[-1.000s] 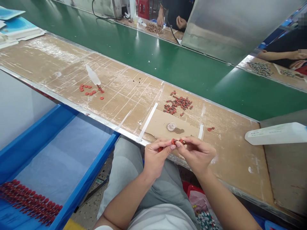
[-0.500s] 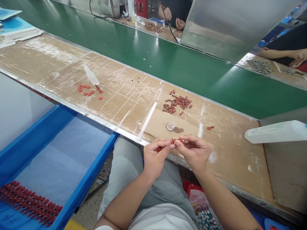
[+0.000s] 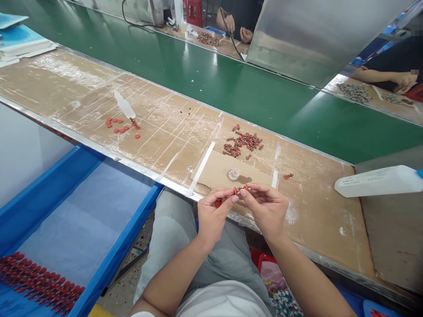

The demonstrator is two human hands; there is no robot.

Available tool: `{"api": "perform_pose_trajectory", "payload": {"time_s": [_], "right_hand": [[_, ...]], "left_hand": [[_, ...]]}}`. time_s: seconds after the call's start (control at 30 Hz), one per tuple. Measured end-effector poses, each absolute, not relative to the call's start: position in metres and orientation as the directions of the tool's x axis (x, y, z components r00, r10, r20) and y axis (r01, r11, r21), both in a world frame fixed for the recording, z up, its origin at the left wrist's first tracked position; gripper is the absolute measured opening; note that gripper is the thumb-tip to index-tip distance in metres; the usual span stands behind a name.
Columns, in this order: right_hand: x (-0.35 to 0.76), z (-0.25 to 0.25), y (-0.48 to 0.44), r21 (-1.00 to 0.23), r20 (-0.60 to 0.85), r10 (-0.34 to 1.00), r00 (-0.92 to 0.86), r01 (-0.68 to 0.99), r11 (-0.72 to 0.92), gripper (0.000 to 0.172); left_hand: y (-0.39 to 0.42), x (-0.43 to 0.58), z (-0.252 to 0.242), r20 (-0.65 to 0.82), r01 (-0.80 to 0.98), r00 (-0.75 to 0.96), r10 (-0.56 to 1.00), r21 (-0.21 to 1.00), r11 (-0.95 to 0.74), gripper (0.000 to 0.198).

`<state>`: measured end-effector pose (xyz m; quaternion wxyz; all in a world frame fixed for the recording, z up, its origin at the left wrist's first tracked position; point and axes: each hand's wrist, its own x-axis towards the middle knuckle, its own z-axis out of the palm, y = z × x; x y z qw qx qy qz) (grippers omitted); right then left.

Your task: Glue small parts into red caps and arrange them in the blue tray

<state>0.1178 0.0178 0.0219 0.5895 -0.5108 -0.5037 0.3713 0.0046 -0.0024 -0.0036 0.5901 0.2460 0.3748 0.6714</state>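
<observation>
Left hand point(image 3: 210, 216): over the near edge of the bench point(image 3: 317, 215), thumb and fingers grasping the left, disc-shaped end of a small red piece point(image 3: 235, 191); a separate red disc point(image 3: 218, 203) shows among the curled fingers.
Right hand point(image 3: 269, 212): just right of the left hand, thumb and fingertips grasping the right end of the same piece, whose finer parts are too small to tell.
Cardboard sheet point(image 3: 220, 164): on the bench, just beyond the hands; white tape strips point(image 3: 202, 169) lie along its left and right ends.
Clear cup point(image 3: 234, 174): on the sheet, beside a dark stain point(image 3: 245, 179).
Loose pile point(image 3: 247, 141): small red-and-dark pieces, on the far side of the sheet.
Single piece point(image 3: 288, 176): red, right of the sheet, well apart from the pile.
White bottle point(image 3: 373, 181): lying on its side at the right end of the bench.
Loose discs point(image 3: 126, 128): red, scattered to the left, near a pale bottle point(image 3: 124, 105) lying flat.
Blue tray point(image 3: 132, 219): at near left, with rows of red pieces point(image 3: 41, 281) inside.
Green belt point(image 3: 211, 88): along the far side of the bench.
Co-workers: hands point(image 3: 246, 35) near a brownish heap point(image 3: 208, 38) beyond the belt; others at far right.
</observation>
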Motion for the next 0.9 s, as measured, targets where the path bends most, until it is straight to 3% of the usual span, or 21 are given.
{"api": "perform_pose_trajectory", "payload": {"time_s": [0.23, 0.4, 0.5, 0.6, 0.77, 0.9], "right_hand": [[0.119, 0.020, 0.017, -0.976, 0.214, 0.951, 0.224, 0.092, 0.198, 0.021], [0.143, 0.016, 0.014, -0.970, 0.241, 0.918, 0.314, 0.084, 0.226, 0.023], [0.181, 0.011, 0.014, -0.941, 0.323, 0.833, 0.449, 0.245, 0.233, 0.024], [0.230, -0.001, 0.018, -0.867, 0.407, 0.749, 0.523, 0.479, 0.137, 0.031], [0.296, -0.026, 0.032, -0.682, 0.491, 0.734, 0.469, 0.732, -0.012, 0.038], [0.316, -0.041, 0.048, -0.541, 0.520, 0.774, 0.361, 0.840, -0.028, 0.038]], "left_hand": [[-0.002, 0.006, -0.007, -0.094, -0.579, -0.157, 0.983, 0.815, -0.014, 0.017], [-0.004, 0.003, -0.006, -0.266, -0.679, -0.086, 0.960, 0.721, 0.139, 0.022], [-0.003, -0.002, -0.005, -0.350, -0.761, -0.010, 0.937, 0.610, 0.220, 0.021], [-0.001, -0.005, -0.005, -0.369, -0.799, 0.001, 0.929, 0.559, 0.223, 0.019], [0.004, -0.003, -0.006, -0.365, -0.803, 0.041, 0.930, 0.541, 0.248, 0.017], [0.004, 0.000, -0.006, -0.375, -0.800, 0.078, 0.924, 0.529, 0.283, 0.016]]}}
